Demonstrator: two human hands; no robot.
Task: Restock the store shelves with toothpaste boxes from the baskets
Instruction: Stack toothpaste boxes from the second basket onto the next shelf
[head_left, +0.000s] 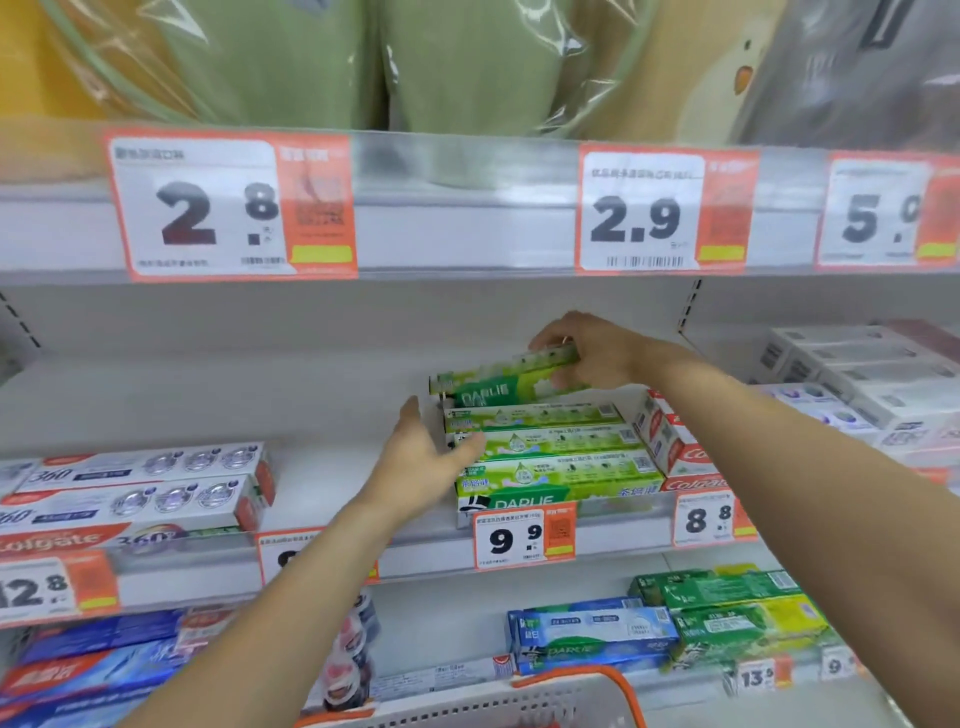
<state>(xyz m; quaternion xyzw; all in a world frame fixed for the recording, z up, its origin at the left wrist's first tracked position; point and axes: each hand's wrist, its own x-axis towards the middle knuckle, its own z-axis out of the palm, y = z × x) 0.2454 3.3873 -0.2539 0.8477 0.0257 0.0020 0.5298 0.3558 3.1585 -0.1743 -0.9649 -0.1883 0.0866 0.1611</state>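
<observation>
Our right hand (587, 353) pinches a green Darlie box (506, 376) by its right end, tilted above the green stack (545, 457). Left hand (426, 457), fingers spread, touches the stack's left end. Risk: tilted box slides off, toppling the stack.

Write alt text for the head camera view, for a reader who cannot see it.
A person's right hand holds a green Darlie toothpaste box above a row of matching green boxes on a white store shelf, while the open left hand steadies the row's left end. Orange price tags line the shelf edges, and a basket rim shows below.
</observation>
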